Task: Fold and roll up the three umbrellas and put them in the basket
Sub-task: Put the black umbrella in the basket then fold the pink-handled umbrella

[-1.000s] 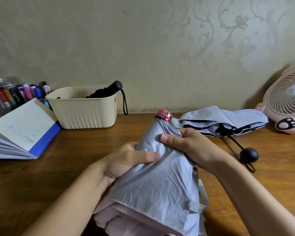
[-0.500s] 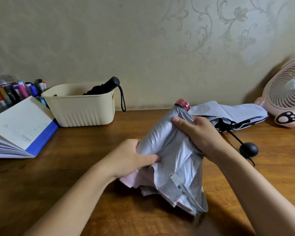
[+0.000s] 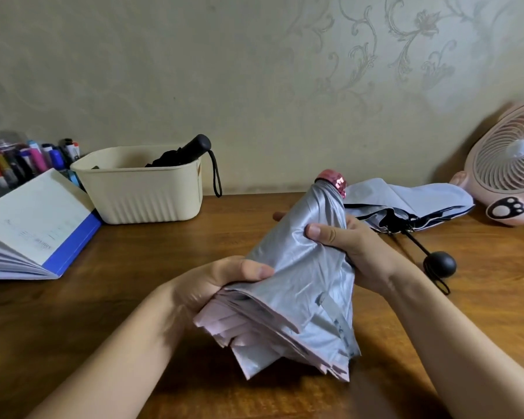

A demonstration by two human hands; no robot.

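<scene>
A silver umbrella (image 3: pixel 309 285) with pink lining and a pink cap is held above the table, cap pointing away from me. My left hand (image 3: pixel 215 285) grips its gathered folds on the left side. My right hand (image 3: pixel 351 246) clasps the canopy nearer the cap, thumb on top. Behind it lies a pale blue umbrella (image 3: pixel 406 201), unrolled, with a black ball handle (image 3: pixel 440 264) on a thin shaft. A rolled black umbrella (image 3: pixel 182 154) rests in the cream basket (image 3: pixel 146 198) at the back left, its strap hanging over the rim.
An open book with a blue cover (image 3: pixel 34 225) lies at the left, in front of a jar of markers (image 3: pixel 18 161). A pink desk fan (image 3: pixel 508 164) stands at the back right against the wall. The wooden table (image 3: pixel 133 267) stretches between basket and hands.
The silver canopy's loose folds have been gathered under my left hand, and the pink layered edges now show. My right hand has shifted slightly along the canopy below the cap.
</scene>
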